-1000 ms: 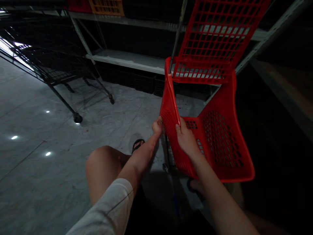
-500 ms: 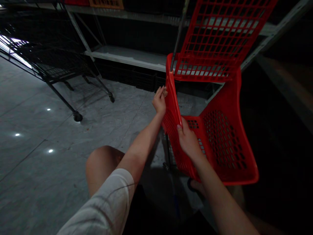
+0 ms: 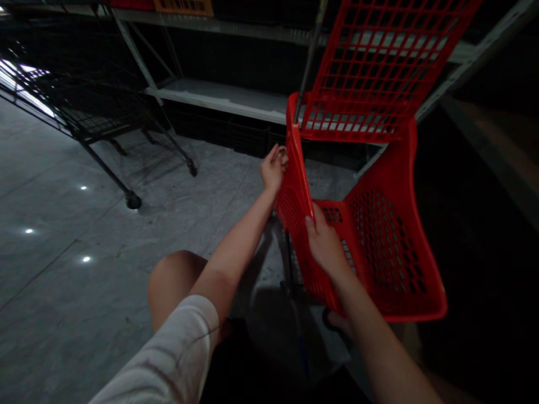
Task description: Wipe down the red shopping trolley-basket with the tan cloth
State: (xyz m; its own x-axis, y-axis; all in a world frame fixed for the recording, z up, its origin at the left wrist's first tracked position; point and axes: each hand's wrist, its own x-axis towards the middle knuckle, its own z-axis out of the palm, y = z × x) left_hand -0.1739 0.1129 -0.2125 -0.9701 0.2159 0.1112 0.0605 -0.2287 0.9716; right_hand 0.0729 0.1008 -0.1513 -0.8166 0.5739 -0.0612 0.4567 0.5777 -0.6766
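Observation:
A red plastic shopping cart basket [image 3: 381,241] with a slotted side and floor stands in front of me, its red grid flap [image 3: 379,67] raised at the back. My right hand [image 3: 324,238] is closed over the basket's left rim, thumb on the outside. Against the outer face of that same side, near the far corner, my left hand [image 3: 273,168] is closed. Something small and pale, perhaps a crumpled cloth, shows at its fingertips, too dim to make out. A metal rod [image 3: 309,62] rises from the basket's far left corner.
Behind the cart runs a metal shelf rack [image 3: 223,101] with dark crates [image 3: 236,134] under its lowest board. A dark wire trolley [image 3: 105,120] on casters stands to the left. Grey tiled floor [image 3: 84,297] lies on my left; the right side is very dark.
My left hand has shifted slightly left and its fingers are bent more at the basket's outer side. My right hand keeps its grip on the rim.

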